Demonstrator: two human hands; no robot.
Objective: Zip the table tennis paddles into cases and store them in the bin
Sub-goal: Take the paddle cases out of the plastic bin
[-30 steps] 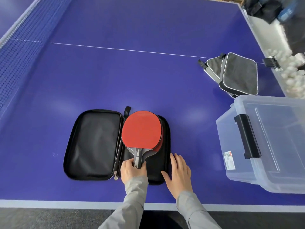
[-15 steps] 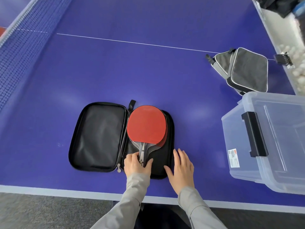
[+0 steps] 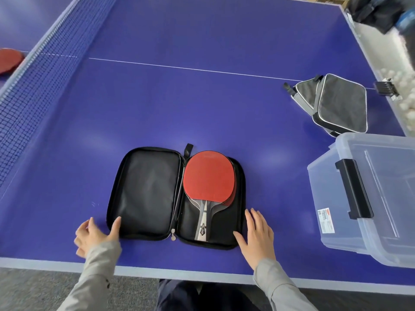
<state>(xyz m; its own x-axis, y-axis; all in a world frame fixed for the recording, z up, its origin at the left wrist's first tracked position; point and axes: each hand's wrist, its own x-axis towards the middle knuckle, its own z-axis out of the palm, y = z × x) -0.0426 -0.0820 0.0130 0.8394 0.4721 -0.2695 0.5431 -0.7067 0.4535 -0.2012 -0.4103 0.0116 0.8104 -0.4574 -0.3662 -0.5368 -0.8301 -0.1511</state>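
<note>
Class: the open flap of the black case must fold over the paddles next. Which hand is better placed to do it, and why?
Left. The left hand touches the empty flap's outer edge on the black case; the right hand lies beside the half holding the paddles.

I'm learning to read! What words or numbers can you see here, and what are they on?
No text here is sharp enough to read.
Sticker on the clear bin: white with a red mark and lines of print, too small and blurred to read.
Paddle handle: a small dark logo badge, too blurred to read.
Red paddle face: faint embossed marks near the top, unreadable.
</note>
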